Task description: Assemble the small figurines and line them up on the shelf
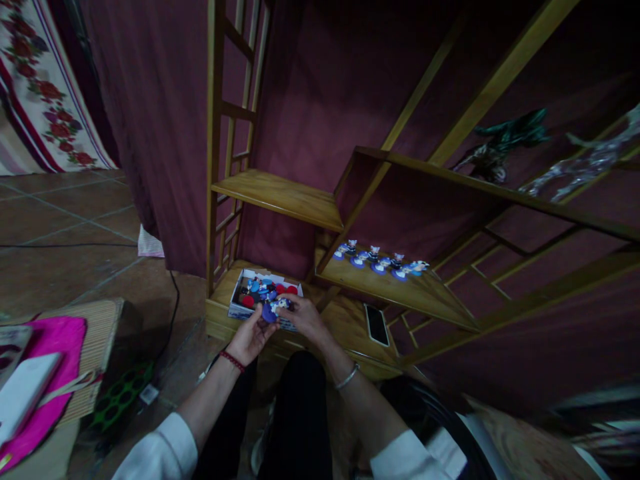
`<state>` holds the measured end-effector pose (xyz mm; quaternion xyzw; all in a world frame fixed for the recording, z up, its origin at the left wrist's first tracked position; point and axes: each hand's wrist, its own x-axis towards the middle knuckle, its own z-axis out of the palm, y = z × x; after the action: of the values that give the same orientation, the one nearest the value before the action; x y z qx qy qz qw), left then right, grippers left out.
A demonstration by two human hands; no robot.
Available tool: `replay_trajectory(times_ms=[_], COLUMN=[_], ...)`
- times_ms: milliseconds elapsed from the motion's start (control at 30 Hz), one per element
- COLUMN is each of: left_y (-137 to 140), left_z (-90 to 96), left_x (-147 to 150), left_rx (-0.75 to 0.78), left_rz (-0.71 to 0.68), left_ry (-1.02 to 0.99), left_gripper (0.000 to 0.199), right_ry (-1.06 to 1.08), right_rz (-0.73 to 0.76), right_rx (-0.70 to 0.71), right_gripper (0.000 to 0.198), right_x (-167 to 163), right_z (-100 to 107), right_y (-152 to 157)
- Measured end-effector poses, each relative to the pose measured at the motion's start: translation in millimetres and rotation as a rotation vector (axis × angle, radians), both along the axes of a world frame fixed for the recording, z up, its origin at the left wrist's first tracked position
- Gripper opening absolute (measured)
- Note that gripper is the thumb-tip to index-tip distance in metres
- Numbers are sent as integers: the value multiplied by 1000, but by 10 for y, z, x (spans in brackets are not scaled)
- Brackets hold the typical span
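Note:
A small white-and-blue figurine on a round purple base (271,312) is held between my two hands, just over the front edge of an open box. My left hand (251,338) pinches the base from the left. From the right, my right hand (306,317) has its fingers closed on the figurine's upper part. The shallow box (237,311) stands on the lower shelf and contains several more figurines and red, blue and black pieces. On the shelf to the right, several similar figurines (381,265) stand in two rows, some on purple bases.
A phone (376,325) lies on the lower shelf board, right of my hands. The wooden shelf unit (280,197) has uprights and boards around my reach. Dark and clear ornaments (505,143) stand higher right. A pink cloth (65,337) lies on a mat at left.

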<state>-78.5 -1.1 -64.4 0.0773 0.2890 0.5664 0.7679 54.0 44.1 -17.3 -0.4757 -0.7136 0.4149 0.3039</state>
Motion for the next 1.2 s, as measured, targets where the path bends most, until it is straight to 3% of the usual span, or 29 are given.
replay_trajectory(times_ms=[533,967,1200], left_y=[-6,-40,-58], left_z=[-77,-15,-45], left_x=[3,11,-3], left_rx=[44,58,106], left_rz=[31,76,66], left_ry=[12,-59,-104], left_gripper=[24,10,8], right_ry=[-84,-245,-311], right_rz=[25,93,145], right_rx=[95,358,428], right_gripper=[29,22,23], right_x=[-13,-69,-76], right_z=[6,206,215], right_y=[-44,-168,-160])
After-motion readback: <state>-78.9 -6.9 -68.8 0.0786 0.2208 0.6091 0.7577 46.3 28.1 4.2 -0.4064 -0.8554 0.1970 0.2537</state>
